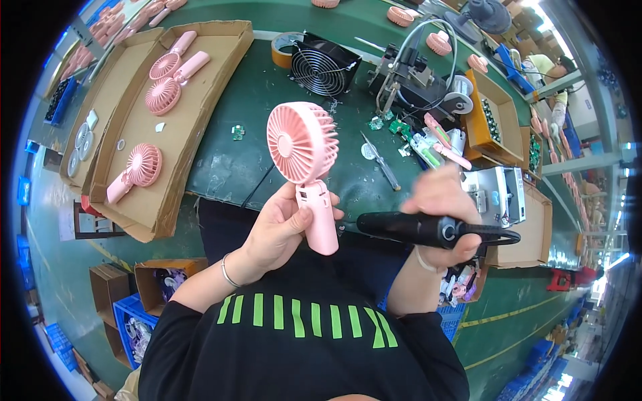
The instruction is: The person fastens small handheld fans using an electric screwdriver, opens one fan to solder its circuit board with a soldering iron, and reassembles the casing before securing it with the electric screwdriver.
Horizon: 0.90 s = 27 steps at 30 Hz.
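My left hand point(273, 230) is closed round the handle of a pink handheld fan point(289, 144), which stands nearly upright with its round grille at the top. Small openings show in the handle just under the head. In my right hand point(443, 197), partly smeared by motion, lies a black electric screwdriver point(401, 228). Its narrow end points left toward the fan's handle, with a gap between them, and its cord loops off at the right. On the green table point(234, 170) beyond, a slim pointed hand tool point(382, 164) lies between the two hands' far sides.
At the left, a cardboard tray point(190, 110) holds several pink fans. A black box fan point(324, 67) and a tape roll point(283, 50) stand at the back. A machine with a wire spool point(458, 95), a parts box point(495, 120) and circuit boards point(401, 128) occupy the right.
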Tool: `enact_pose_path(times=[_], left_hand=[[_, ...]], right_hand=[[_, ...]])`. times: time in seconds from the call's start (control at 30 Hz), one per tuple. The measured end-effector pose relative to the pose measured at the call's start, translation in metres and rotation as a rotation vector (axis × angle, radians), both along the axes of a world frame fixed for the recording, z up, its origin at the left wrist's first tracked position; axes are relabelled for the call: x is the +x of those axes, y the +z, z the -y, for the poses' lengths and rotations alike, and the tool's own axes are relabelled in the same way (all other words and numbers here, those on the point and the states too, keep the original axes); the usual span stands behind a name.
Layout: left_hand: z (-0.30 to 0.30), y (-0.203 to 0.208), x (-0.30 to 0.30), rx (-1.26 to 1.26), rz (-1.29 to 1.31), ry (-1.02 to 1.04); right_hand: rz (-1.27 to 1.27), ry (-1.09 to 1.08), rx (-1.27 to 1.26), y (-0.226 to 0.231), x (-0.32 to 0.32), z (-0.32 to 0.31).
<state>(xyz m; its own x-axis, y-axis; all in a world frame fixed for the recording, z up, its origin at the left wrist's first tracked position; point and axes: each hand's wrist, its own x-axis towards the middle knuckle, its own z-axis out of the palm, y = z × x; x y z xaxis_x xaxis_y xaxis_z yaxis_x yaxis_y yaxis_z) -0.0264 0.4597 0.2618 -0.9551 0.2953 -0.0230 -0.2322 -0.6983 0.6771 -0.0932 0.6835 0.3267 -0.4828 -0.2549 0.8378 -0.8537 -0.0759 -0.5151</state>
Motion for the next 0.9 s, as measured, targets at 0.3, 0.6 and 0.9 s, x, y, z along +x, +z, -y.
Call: enact_pose_path(times=[0.3, 0.6, 0.9], left_hand=[[0.007, 0.006, -0.001, 0.263, 0.060, -0.105], [-0.007, -0.002, 0.001, 0.220, 0.173, -0.135], [-0.012, -0.012, 0.010, 0.034, 0.191, -0.100]], right_hand=[[1.038, 0.808, 0.000, -0.042, -0.003, 0.010], [0.881, 0.238, -0.257, -0.053, 0.020, 0.028], [0.706, 0.026, -0.270, -0.058, 0.032, 0.031]])
